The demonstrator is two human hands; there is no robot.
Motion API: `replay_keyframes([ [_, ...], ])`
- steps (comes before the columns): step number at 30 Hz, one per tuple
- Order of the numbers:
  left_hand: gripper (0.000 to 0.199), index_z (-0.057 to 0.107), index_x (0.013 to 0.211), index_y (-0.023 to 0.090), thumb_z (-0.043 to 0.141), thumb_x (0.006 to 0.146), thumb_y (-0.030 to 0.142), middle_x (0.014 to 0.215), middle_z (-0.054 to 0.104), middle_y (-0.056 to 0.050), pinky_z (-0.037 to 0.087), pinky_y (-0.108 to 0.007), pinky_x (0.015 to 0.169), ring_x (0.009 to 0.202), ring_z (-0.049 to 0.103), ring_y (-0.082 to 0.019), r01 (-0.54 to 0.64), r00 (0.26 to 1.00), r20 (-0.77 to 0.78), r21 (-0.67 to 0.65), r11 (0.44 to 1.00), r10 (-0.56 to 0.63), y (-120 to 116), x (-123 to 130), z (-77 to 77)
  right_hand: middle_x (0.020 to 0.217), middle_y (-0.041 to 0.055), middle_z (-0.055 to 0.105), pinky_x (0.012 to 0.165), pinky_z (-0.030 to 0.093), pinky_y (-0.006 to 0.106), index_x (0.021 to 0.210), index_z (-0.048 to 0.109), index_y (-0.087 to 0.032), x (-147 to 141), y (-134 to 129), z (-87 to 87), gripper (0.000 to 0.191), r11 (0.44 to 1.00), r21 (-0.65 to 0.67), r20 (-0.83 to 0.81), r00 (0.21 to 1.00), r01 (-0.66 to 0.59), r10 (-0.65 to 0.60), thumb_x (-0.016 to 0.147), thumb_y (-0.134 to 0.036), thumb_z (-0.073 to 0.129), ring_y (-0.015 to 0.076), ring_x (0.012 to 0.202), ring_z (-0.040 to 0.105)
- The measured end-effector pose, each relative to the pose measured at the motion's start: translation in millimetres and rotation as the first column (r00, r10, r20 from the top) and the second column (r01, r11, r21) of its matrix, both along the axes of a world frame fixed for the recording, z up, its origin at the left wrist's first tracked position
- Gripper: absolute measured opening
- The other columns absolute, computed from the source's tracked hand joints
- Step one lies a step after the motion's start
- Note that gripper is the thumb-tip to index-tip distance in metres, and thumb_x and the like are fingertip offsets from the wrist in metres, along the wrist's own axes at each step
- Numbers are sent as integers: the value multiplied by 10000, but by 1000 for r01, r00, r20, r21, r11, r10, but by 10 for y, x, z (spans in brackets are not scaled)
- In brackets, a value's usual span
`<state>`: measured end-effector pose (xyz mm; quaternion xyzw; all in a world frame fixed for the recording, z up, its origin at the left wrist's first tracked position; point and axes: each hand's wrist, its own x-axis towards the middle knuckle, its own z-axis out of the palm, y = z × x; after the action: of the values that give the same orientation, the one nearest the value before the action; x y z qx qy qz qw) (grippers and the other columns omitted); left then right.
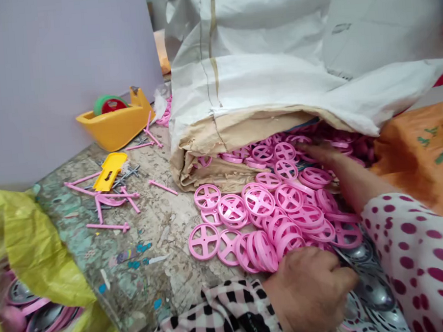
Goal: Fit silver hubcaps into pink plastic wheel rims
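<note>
A yellow bag (39,247) was cut off at the left edge. Right of it stood a tape dispenser (113,128). Pink wheels (260,202) spilled from a white sack (260,76), its interior partly hidden. The left hand (311,287) curled against the heap; the right hand (316,153), apart from it, reached inside. Whether either gripped anything could not be told. An orange sack (431,154) was cropped at right.

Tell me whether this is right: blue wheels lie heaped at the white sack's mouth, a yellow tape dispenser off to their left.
The colour is wrong: the head view shows pink wheels, heaped at the white sack's mouth, the yellow tape dispenser off to their left.
</note>
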<state>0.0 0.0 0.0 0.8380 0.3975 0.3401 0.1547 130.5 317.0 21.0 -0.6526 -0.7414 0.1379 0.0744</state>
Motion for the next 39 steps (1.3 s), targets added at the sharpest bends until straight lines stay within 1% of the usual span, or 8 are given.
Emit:
replay_keyframes([
  [8,179,607,967,161,481,851,215,807,567,-40,427,-310,661,750,517,-170,30,999,-44,31,999,-29,37,-26,5,1430,56,440,1130,273,393,1377,465,-207,-128,-777,44,609,938,-23,-214,919,-345,332,862,-534,467,225,1331,391],
  [15,177,621,948,161,478,861,220,841,589,-53,442,-318,701,802,533,-188,-3,998,-60,40,999,6,12,-18,23,1363,16,514,1126,290,441,1279,562,-282,-205,-1532,130,513,915,-10,-245,888,-403,389,844,-549,506,236,1301,430],
  [22,282,651,785,163,415,890,276,707,609,-27,429,-282,624,655,535,-136,100,983,121,301,948,-142,-123,-16,120,1350,47,527,1105,334,442,1314,525,-228,-114,-2221,281,566,852,-120,-305,835,-510,457,861,-565,488,242,1254,476],
  [25,271,671,808,164,424,869,257,739,632,-44,460,-296,714,724,563,-141,45,967,230,282,958,-113,-139,-54,172,1358,42,515,1116,320,439,1315,523,-258,65,-2524,351,511,900,26,-286,860,-435,423,878,-519,478,231,1280,447],
  [29,319,627,1111,166,431,888,284,1130,616,-105,427,-406,955,1054,544,-216,-140,969,225,139,980,106,-101,-54,161,1292,58,546,1072,384,448,1237,592,-310,441,-3190,269,401,950,244,-164,958,-193,237,897,-452,432,235,1236,487],
  [32,420,511,1292,198,438,904,340,1352,475,-130,302,-505,1077,1280,391,-301,-203,978,50,32,979,202,-73,-15,85,1410,22,435,1102,322,527,1275,555,-378,697,-3907,-24,432,962,271,-12,1000,-19,23,871,-486,446,287,1328,378],
  [35,457,451,1347,215,419,915,359,1396,423,-135,261,-519,1096,1316,351,-333,-184,980,-82,-36,982,181,-59,9,20,1546,-49,177,1096,267,617,1407,372,-437,813,-4567,-399,575,966,208,75,982,155,-174,847,-550,441,339,1419,168],
  [39,462,439,1364,212,375,930,358,1403,412,-131,232,-505,1111,1327,337,-345,-192,971,-154,-33,981,185,-42,9,17,1565,-24,89,1102,197,645,1484,183,-407,737,-4958,-658,684,966,110,166,954,234,-250,860,-573,408,337,1431,79],
])
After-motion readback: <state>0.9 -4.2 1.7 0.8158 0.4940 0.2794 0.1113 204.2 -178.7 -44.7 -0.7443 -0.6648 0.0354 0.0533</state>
